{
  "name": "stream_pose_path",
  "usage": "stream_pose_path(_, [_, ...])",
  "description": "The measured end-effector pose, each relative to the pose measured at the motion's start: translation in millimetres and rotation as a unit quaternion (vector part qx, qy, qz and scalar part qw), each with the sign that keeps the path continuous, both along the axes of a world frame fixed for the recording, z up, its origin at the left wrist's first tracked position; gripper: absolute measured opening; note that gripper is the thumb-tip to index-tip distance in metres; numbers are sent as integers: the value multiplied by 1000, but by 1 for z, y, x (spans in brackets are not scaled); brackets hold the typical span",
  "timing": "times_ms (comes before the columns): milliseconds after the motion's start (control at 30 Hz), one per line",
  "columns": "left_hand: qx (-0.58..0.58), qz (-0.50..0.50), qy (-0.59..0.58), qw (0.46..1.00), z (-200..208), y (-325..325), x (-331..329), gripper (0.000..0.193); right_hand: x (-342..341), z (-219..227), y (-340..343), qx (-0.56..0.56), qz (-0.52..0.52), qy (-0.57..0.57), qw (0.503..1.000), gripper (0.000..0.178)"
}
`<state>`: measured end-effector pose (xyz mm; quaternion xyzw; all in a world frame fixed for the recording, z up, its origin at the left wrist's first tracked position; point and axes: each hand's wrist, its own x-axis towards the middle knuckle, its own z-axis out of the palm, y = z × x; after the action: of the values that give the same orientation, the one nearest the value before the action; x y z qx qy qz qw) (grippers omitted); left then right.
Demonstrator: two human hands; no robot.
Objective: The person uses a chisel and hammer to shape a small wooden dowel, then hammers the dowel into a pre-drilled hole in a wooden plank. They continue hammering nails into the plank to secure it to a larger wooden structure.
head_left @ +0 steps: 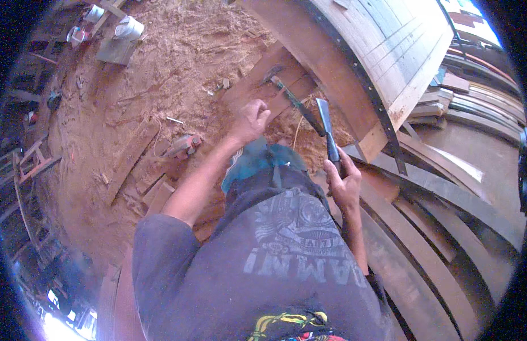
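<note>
My right hand (pixel 344 184) is closed around the lower end of a dark flat-bladed tool (pixel 325 116), like a wide chisel, with its broad end pointing up and away. Beside that blade lies a long, narrow green-and-black bar (pixel 300 105), running up to the left over a wooden board (pixel 260 79). Its near end meets the blade in the picture; whether they touch, I cannot tell. To the left, my left hand (pixel 252 120) is curled into a fist in front of my body, with nothing showing from it.
A large planked wooden structure (pixel 388 51) with a dark edge strip rises at the upper right. Long curved planks (pixel 422 250) lie to my right, beneath stacked boards (pixel 479 102). Shavings cover the ground, where a red-and-grey power tool (pixel 185 145) lies. White buckets (pixel 128 28) stand far left.
</note>
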<state>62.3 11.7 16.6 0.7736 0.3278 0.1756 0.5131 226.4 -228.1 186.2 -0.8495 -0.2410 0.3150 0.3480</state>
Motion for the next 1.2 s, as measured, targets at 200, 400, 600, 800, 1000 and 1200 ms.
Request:
stream_pose_path(200, [63,-177,89,978,4,38,-40,21,-11,21,-1,4,-18,6,1000,47])
stream_pose_path(400, [48,-95,59,993,6,21,-11,22,-15,20,3,12,0,27,1000,47])
stream_pose_path(600, [207,-48,48,976,-4,48,-30,19,-14,27,2,-2,37,7,999,47])
stream_pose_path(800, [260,-51,42,963,-2,61,-28,31,-18,35,13,4,117,-63,991,45])
stream_pose_path(1000, [291,-46,-26,955,69,21,-29,53,-19,40,27,18,230,-193,954,47])
stream_pose_path(1200, [251,-130,-103,954,93,-54,-9,53,-20,48,60,26,222,28,974,54])
